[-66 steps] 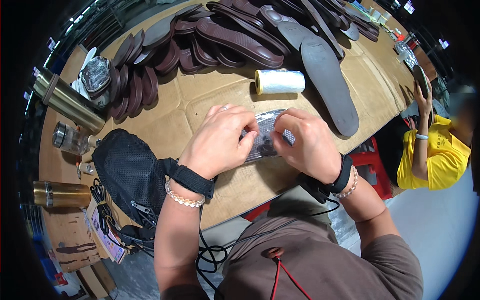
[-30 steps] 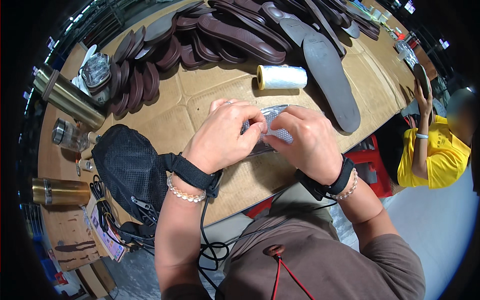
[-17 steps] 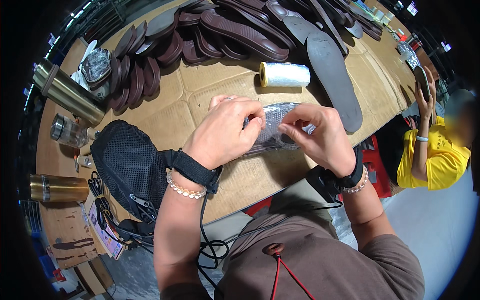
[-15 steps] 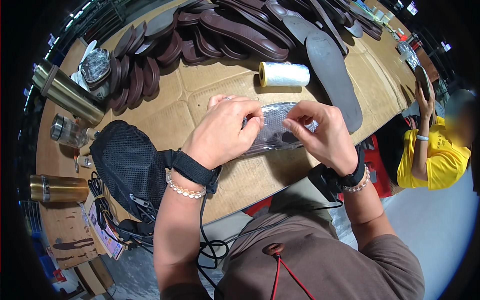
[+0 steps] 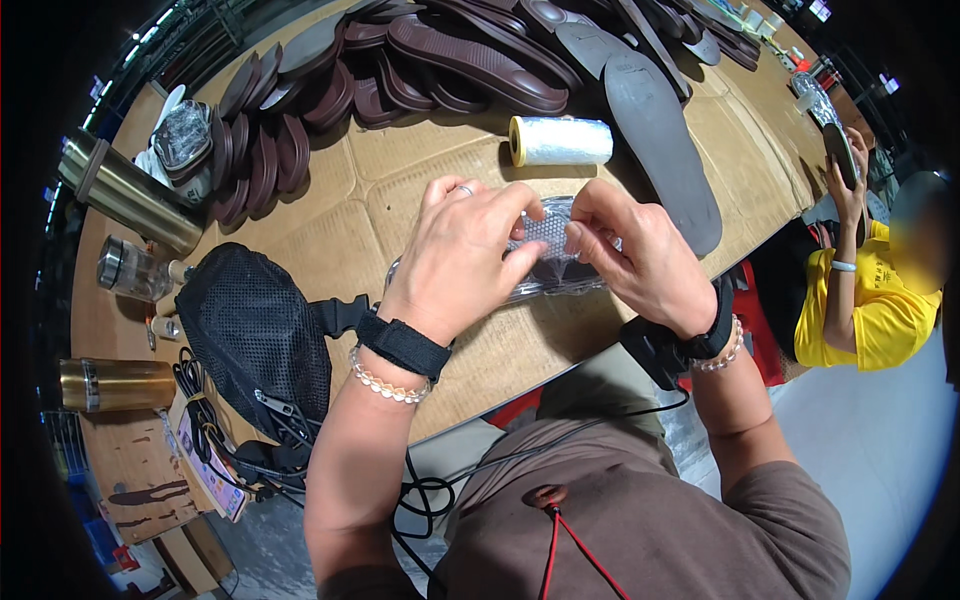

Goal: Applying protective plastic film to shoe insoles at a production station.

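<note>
We're at a cardboard-covered bench (image 5: 300, 235). Left to right: steel flasks (image 5: 125, 190), black mesh bag (image 5: 255, 335), brown soles (image 5: 400, 70), white roll (image 5: 560, 141), grey sole (image 5: 665, 150); a seated person in yellow (image 5: 865, 305) at far right. Our left hand (image 5: 465, 255) and right hand (image 5: 640, 260) pinch a clear-wrapped insole (image 5: 550, 250) just above the bench, fingers closed on it. Versus 0.5 s ago: our right fingers moved in toward the left hand.

Brown shoe soles (image 5: 470, 60), a film roll (image 5: 562, 141), a black mesh bag (image 5: 255, 335) and brass flasks (image 5: 128, 190) lay on the cardboard-covered table (image 5: 330, 230).
</note>
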The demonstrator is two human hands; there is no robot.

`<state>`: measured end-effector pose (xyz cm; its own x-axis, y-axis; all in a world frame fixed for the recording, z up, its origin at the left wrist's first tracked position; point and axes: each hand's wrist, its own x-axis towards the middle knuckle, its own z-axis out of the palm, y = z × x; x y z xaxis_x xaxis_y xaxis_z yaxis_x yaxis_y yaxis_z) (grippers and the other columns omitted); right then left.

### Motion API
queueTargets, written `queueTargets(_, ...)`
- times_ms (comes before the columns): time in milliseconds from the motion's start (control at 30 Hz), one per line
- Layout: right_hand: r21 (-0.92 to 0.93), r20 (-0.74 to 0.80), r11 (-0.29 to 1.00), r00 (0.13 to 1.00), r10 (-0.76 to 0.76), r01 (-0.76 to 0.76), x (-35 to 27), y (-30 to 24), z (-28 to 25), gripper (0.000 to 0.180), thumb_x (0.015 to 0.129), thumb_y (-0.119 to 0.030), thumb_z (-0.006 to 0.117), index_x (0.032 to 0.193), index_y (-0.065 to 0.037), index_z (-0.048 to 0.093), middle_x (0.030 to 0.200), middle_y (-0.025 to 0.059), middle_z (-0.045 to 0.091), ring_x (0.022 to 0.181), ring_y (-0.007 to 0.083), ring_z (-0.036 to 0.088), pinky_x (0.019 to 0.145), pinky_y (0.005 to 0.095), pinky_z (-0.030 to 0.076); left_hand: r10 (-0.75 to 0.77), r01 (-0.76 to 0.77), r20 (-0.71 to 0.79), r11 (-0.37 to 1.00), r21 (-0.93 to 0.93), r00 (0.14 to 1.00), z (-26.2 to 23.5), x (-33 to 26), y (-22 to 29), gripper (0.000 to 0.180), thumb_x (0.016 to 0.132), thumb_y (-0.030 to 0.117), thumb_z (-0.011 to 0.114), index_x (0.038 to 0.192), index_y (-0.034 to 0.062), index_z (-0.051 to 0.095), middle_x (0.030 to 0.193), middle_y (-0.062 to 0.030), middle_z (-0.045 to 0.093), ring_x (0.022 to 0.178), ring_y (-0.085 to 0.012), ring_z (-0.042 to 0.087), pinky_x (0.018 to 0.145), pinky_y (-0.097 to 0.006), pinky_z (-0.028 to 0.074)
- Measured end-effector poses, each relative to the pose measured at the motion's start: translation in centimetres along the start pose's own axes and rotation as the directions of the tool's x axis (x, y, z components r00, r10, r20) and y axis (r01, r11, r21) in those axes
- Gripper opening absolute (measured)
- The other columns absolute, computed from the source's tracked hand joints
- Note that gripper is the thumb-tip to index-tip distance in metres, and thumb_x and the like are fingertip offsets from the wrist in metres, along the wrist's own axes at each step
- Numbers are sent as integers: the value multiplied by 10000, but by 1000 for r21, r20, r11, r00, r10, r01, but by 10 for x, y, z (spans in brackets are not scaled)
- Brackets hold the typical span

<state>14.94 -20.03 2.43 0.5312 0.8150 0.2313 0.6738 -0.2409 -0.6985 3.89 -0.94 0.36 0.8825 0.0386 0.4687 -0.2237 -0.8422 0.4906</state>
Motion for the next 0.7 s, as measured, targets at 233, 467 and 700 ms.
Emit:
queueTargets(233,-256,196,892,923,-330,373,-9,-2,-35,508,766,-359,882,1058,-26,634,951,139,714,929,340,692,864,414,528,-27,27,-9,999,35,1000,-2,0,0,127,848,183,783,850,86,700,792,-59,708,822,-252,680,950,-405,427)
queueTargets(467,-245,226,908,931,-288,340,-10,-1,-26,70,833,-57,734,874,-56,677,857,103,685,863,319,677,832,407,504,-64,63,-53,998,-8,997,4,0,5,121,831,174,777,857,86,698,796,-61,704,837,-276,681,915,-399,440)
queueTargets(700,-118,158,956,955,-250,270,-3,2,-21,104,835,-51,765,893,-25,683,802,115,665,741,310,663,714,392,535,-118,116,-64,992,-41,991,7,0,10,194,812,194,783,944,87,691,917,-78,710,923,-281,681,935,-407,448)
